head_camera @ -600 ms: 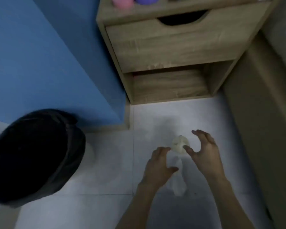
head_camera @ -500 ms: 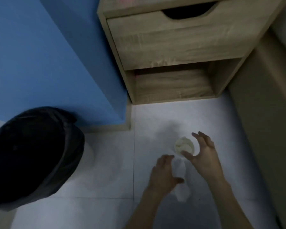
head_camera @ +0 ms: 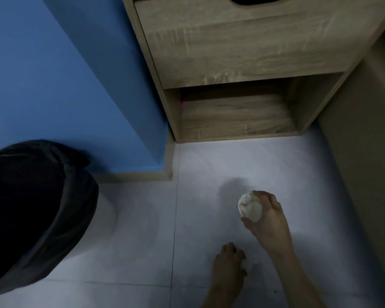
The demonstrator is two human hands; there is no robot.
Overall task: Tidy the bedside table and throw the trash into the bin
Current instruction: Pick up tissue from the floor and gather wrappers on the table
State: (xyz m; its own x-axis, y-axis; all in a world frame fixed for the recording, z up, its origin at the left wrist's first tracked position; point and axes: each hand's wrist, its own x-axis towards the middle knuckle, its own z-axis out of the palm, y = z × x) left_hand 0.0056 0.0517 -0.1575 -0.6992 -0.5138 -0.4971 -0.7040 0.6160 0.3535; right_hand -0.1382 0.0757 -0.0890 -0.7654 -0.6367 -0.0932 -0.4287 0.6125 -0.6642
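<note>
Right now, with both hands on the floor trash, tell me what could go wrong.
1. The right hand grips the paper ball only at the fingertips; it may slip out on the way.
2. The left hand covers a smaller wad, barely visible; scraps may stay behind.
3. The bin sits far to the left, so a toss could miss its opening.

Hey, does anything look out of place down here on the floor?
Only crumpled white tissue. The right hand grips a paper ball; the left hand closes on a second wad on the tiles. Neither is in the bin yet.
</note>
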